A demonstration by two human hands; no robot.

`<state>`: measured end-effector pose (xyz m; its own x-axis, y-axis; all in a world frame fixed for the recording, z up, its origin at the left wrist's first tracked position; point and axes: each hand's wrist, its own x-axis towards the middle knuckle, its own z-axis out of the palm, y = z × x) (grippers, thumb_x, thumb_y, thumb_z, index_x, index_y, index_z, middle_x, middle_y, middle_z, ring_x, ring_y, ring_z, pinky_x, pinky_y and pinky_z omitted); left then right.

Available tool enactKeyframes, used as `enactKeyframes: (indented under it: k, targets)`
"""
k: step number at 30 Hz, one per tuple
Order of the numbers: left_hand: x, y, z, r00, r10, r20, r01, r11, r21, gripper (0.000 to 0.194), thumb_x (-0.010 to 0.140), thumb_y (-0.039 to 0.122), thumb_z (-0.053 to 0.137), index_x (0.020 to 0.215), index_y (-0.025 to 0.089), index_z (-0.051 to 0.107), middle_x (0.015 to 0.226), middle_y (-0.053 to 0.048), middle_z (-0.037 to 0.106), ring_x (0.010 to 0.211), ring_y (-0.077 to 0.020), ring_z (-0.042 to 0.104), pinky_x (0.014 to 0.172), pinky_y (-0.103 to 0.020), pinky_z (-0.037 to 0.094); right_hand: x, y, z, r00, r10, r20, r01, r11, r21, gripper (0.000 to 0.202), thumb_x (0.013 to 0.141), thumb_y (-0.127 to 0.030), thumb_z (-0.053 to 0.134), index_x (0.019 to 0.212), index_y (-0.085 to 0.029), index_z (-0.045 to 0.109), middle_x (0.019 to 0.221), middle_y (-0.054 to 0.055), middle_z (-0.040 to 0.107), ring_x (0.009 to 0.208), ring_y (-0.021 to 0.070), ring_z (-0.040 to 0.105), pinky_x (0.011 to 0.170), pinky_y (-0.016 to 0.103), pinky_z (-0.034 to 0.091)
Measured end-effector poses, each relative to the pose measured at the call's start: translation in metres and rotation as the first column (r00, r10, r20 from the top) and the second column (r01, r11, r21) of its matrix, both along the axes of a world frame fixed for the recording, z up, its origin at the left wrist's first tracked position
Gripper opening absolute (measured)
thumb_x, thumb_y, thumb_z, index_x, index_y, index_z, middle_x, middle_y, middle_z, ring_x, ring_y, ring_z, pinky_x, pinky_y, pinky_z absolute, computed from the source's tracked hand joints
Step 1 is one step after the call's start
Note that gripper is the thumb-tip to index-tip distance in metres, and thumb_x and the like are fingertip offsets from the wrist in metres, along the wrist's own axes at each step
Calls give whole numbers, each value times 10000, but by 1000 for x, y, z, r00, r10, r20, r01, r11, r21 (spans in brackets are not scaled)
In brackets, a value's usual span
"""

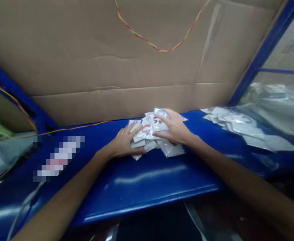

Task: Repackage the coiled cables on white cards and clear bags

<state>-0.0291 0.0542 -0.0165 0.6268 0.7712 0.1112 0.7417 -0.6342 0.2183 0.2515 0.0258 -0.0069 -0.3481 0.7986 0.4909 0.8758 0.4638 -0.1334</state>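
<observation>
A loose pile of small clear plastic packets (147, 130) holding white cards, some with red marks, lies on the blue surface in front of me. My left hand (125, 142) rests against the pile's left side, fingers spread over the packets and thumb at the near edge. From the right, my right hand (175, 129) reaches over the top packets with its fingers apart, touching one that has a small dark and red design. Neither hand is closed around a packet. Parts of the pile are hidden under my fingers.
More white packets (247, 125) are spread on the right of the blue shelf (147, 184). Cardboard (111, 73) stands behind, with a red-yellow twisted wire (163, 51) hanging across it. Left lies a blurred-out item (59, 159) with a cable; clear plastic bags (277, 107) sit far right.
</observation>
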Motion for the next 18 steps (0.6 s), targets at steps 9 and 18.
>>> enactKeyframes:
  k: [9, 18]
  targets:
    - [4, 2, 1, 998, -57, -38, 58, 998, 15, 1078, 781, 827, 583, 1639, 295, 204, 1704, -98, 235, 1515, -408, 289, 1221, -566, 264, 14, 22, -14, 999, 49, 12, -43, 953, -301, 1016, 809, -804, 606, 1623, -291, 282, 1685, 205, 202, 1512, 518, 192, 1153, 714, 211]
    - [6, 18, -11, 997, 31, -66, -28, 998, 57, 1117, 788, 842, 555, 1631, 184, 232, 1708, -149, 189, 1545, -464, 134, 1226, -641, 158, 18, 19, -10, 995, 95, -42, -104, 941, -323, 1014, 759, -821, 641, 1567, -258, 399, 1607, 194, 330, 1448, 450, 368, 1151, 591, 322]
